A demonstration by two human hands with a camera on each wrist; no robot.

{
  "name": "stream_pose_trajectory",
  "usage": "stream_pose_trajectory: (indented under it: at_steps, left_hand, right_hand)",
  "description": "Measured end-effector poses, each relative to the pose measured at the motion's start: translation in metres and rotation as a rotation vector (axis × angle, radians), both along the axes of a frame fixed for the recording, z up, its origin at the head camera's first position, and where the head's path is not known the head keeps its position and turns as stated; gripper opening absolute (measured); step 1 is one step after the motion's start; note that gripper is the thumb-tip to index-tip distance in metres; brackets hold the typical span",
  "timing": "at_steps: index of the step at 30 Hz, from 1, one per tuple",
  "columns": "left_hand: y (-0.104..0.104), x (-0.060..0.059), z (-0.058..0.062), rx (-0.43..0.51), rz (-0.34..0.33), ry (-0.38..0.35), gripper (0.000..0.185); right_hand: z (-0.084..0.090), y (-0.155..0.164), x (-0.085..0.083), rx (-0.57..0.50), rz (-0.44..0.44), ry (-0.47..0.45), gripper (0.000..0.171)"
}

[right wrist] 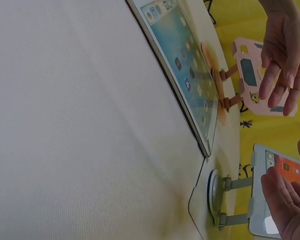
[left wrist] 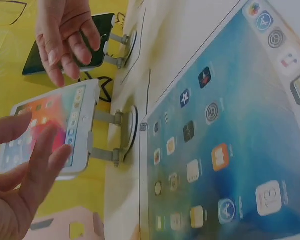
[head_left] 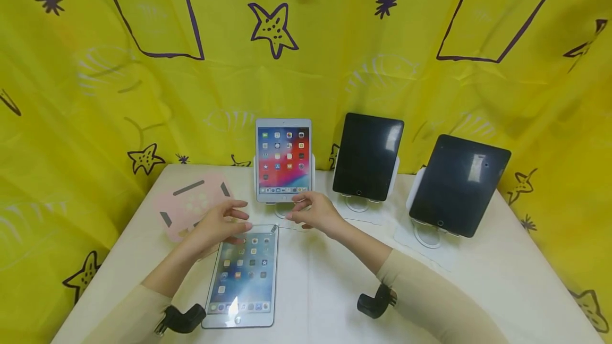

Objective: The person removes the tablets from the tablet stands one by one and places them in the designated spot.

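Note:
A white tablet point(head_left: 246, 280) with rows of app icons lies flat on the table, a small patterned tab at its far right corner. Above its far left corner hovers my left hand point(head_left: 221, 223), fingers loosely bent and nothing between them. My right hand point(head_left: 317, 214) is raised in front of an upright white tablet point(head_left: 284, 161) with a red and blue screen. Its fingers are loosely bent too, holding nothing, as the right wrist view shows for this hand point(right wrist: 290, 202). That upright tablet rests on a white stand point(left wrist: 121, 135). Both hands are apart from the flat tablet.
A pink stand point(head_left: 179, 203) with cutouts stands at the back left. Two dark-screened tablets, one in the middle point(head_left: 368, 158) and one at the right point(head_left: 459, 185), lean on white stands. A yellow curtain point(head_left: 325, 41) hangs behind the white-covered table point(head_left: 354, 301).

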State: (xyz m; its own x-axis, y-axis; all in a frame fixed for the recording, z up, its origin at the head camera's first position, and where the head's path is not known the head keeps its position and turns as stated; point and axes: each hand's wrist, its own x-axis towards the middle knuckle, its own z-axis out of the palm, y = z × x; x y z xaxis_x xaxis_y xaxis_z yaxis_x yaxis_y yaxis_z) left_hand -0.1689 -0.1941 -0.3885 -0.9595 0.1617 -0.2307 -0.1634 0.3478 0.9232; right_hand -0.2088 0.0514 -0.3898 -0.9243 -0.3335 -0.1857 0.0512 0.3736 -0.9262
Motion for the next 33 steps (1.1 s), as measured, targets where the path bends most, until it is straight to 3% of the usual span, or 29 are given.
stream_pose_trajectory:
  at_steps: [8, 14, 22, 33]
  left_hand:
    - [0.018, -0.013, 0.006, -0.031, 0.127, 0.102, 0.067]
    - [0.023, -0.021, 0.004, -0.006, 0.163, 0.155, 0.070]
    - [0.038, -0.029, -0.002, -0.104, 0.203, 0.322, 0.068]
    - [0.047, -0.047, -0.011, -0.012, 0.329, 0.442, 0.071]
  right_hand:
    - [-0.001, 0.005, -0.011, 0.048, -0.103, 0.048, 0.050]
    - [-0.003, 0.007, -0.019, 0.111, -0.206, 0.215, 0.049]
    - [-0.006, 0.007, -0.027, 0.071, -0.303, 0.414, 0.052]
    - [-0.014, 0.002, -0.041, 0.054, -0.355, 0.553, 0.059]
